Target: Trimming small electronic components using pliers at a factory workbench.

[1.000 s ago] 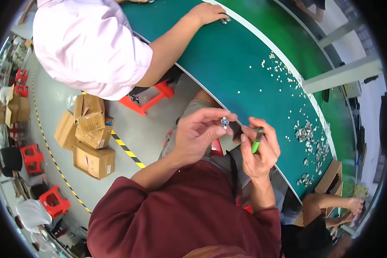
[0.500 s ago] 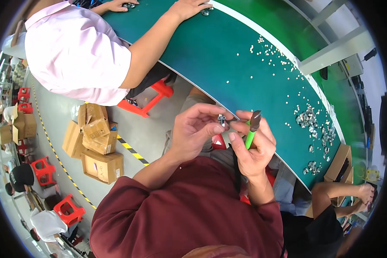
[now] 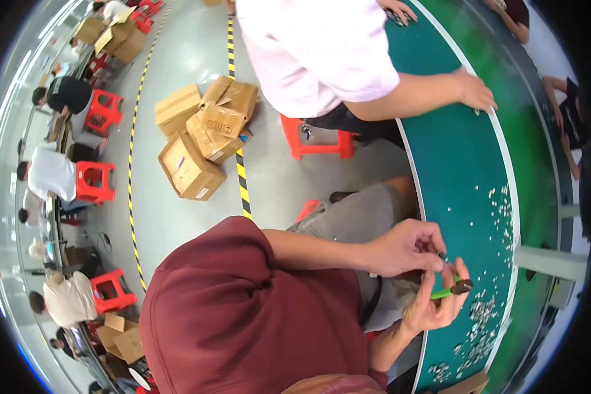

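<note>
My left hand [image 3: 410, 249] is closed, its thumb and fingertips pinching a small dark metallic part [image 3: 442, 255] that is mostly hidden now. Just beside it, my right hand [image 3: 437, 305] is closed around a green-handled tool [image 3: 442, 293] with a dark metal head; its exact kind is unclear. The fingertips of both hands meet at the small part, above the near edge of the green table [image 3: 433, 171].
Small shiny metal parts [image 3: 482, 312] lie heaped on the table, with tiny pale pieces [image 3: 503, 210] scattered beyond. A co-worker in a pink shirt [image 3: 315, 52] reaches over the table. Cardboard boxes [image 3: 192, 164] and a red stool [image 3: 322, 144] stand on the floor.
The whole view has swung round, so the table now runs down the right side. My hands stay together with the part and tool. The co-worker's hand has shifted along the table edge.
</note>
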A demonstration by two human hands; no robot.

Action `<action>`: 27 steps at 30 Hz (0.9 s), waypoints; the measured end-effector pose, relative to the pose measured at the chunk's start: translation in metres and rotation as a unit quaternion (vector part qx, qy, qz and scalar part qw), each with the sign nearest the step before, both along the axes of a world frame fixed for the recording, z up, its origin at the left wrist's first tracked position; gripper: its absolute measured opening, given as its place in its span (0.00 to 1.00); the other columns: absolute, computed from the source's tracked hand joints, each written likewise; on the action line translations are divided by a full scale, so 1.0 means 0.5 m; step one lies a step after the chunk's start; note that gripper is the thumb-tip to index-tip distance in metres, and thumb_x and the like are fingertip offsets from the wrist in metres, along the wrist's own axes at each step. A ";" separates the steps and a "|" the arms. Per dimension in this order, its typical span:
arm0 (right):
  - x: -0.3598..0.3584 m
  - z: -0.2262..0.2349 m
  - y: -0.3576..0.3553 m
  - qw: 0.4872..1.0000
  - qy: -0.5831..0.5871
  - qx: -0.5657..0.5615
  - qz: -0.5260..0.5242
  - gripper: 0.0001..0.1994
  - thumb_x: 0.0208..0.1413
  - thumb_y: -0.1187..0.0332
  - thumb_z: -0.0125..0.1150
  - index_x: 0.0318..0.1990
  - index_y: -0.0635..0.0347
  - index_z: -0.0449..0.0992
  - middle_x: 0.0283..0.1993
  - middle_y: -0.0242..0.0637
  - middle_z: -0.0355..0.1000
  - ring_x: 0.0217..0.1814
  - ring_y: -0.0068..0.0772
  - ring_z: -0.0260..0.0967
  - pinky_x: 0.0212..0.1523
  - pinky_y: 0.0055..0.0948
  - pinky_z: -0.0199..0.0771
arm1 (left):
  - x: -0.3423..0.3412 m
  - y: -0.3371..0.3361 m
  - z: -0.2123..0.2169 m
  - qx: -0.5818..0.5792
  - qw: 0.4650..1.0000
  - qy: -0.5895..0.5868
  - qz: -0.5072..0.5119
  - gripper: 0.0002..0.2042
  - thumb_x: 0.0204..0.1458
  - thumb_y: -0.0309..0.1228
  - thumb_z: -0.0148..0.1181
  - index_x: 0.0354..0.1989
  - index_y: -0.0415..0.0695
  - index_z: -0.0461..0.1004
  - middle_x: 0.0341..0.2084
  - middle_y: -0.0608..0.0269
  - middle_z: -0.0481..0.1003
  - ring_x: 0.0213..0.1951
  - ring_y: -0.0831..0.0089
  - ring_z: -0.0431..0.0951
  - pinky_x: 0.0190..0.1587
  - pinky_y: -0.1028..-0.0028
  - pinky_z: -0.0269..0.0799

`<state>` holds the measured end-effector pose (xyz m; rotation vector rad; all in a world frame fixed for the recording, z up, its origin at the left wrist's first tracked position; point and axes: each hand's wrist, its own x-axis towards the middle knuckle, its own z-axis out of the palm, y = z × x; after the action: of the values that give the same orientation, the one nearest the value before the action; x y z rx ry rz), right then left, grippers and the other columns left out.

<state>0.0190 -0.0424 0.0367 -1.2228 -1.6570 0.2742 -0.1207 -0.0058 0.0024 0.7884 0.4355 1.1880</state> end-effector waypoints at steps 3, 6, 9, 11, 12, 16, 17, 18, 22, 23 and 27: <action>-0.014 0.006 0.018 0.999 -0.013 0.028 0.020 0.08 0.54 0.82 0.67 0.37 0.82 0.76 0.54 0.60 0.71 0.46 0.51 0.76 0.40 0.41 0.88 | -0.020 0.004 0.009 0.019 0.997 0.071 0.021 0.10 0.60 0.27 0.66 0.44 0.38 0.72 0.31 0.67 0.77 0.33 0.85 0.75 0.33 0.80 0.72; -0.012 -0.002 0.025 0.998 -0.017 0.042 0.033 0.10 0.54 0.80 0.67 0.39 0.83 0.77 0.53 0.59 0.72 0.49 0.53 0.75 0.45 0.43 0.84 | -0.019 -0.002 0.001 -0.002 1.000 -0.001 0.015 0.10 0.61 0.30 0.65 0.43 0.38 0.72 0.29 0.69 0.75 0.32 0.86 0.74 0.32 0.81 0.70; -0.009 -0.001 0.016 0.999 -0.024 0.004 0.029 0.13 0.55 0.75 0.68 0.41 0.82 0.78 0.53 0.57 0.73 0.53 0.52 0.73 0.51 0.45 0.78 | -0.031 -0.001 -0.005 0.015 0.998 0.062 0.028 0.08 0.64 0.30 0.61 0.42 0.38 0.73 0.29 0.68 0.76 0.31 0.84 0.74 0.33 0.79 0.73; -0.011 -0.011 0.001 0.999 0.042 -0.029 0.013 0.14 0.55 0.72 0.69 0.43 0.77 0.79 0.54 0.54 0.73 0.55 0.48 0.71 0.52 0.43 0.74 | -0.032 -0.011 0.000 0.034 0.998 0.054 0.027 0.06 0.65 0.28 0.58 0.42 0.38 0.72 0.31 0.67 0.75 0.32 0.83 0.74 0.35 0.79 0.73; -0.012 -0.012 0.002 0.999 0.046 -0.017 0.006 0.14 0.55 0.72 0.69 0.43 0.77 0.79 0.54 0.54 0.73 0.55 0.48 0.71 0.52 0.43 0.74 | -0.032 -0.016 0.004 0.037 0.998 0.042 0.026 0.05 0.65 0.28 0.57 0.42 0.39 0.72 0.32 0.67 0.75 0.33 0.83 0.74 0.36 0.79 0.74; -0.028 0.004 -0.003 0.991 0.133 -0.024 0.025 0.12 0.55 0.70 0.69 0.41 0.73 0.81 0.52 0.55 0.72 0.42 0.41 0.74 0.31 0.29 0.77 | -0.032 -0.023 0.003 0.058 0.998 0.016 0.030 0.07 0.64 0.25 0.57 0.49 0.39 0.73 0.36 0.69 0.75 0.38 0.84 0.74 0.43 0.79 0.73; -0.030 0.009 -0.010 0.986 0.158 -0.049 0.025 0.11 0.55 0.71 0.68 0.42 0.71 0.82 0.52 0.54 0.71 0.40 0.38 0.75 0.25 0.24 0.76 | -0.046 -0.019 -0.003 0.074 0.997 0.000 -0.022 0.14 0.63 0.26 0.60 0.56 0.39 0.72 0.46 0.65 0.76 0.47 0.80 0.75 0.51 0.76 0.72; -0.026 0.009 -0.005 0.986 0.154 -0.050 0.031 0.11 0.54 0.72 0.67 0.42 0.70 0.82 0.52 0.55 0.72 0.44 0.42 0.75 0.35 0.32 0.80 | -0.051 -0.017 -0.003 0.072 0.997 0.002 -0.023 0.15 0.63 0.26 0.61 0.57 0.39 0.72 0.47 0.65 0.76 0.47 0.80 0.75 0.51 0.76 0.72; -0.039 0.029 0.004 0.983 0.167 -0.064 0.040 0.12 0.50 0.75 0.68 0.43 0.68 0.84 0.49 0.51 0.78 0.54 0.46 0.74 0.57 0.42 0.72 | -0.076 -0.018 0.038 0.020 0.998 -0.033 -0.045 0.15 0.60 0.21 0.61 0.55 0.40 0.74 0.40 0.62 0.78 0.41 0.76 0.79 0.41 0.73 0.77; -0.038 0.030 0.001 0.981 0.172 -0.075 0.044 0.12 0.49 0.76 0.68 0.43 0.68 0.84 0.49 0.51 0.78 0.53 0.46 0.74 0.57 0.42 0.72 | -0.066 -0.017 0.032 0.035 0.999 -0.028 -0.005 0.15 0.59 0.20 0.62 0.54 0.39 0.74 0.40 0.62 0.79 0.42 0.76 0.79 0.43 0.73 0.77; -0.040 0.012 0.002 0.969 0.236 -0.034 0.065 0.13 0.48 0.77 0.73 0.43 0.69 0.84 0.50 0.50 0.77 0.49 0.38 0.75 0.49 0.33 0.75 | -0.066 -0.014 0.022 0.050 0.998 -0.032 -0.004 0.16 0.57 0.24 0.67 0.52 0.37 0.74 0.41 0.62 0.79 0.44 0.76 0.78 0.48 0.73 0.75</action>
<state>-0.0010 -0.0415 0.0426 -1.0017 -1.3175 0.6560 -0.1537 -0.0128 0.0134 0.8346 0.3225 1.2314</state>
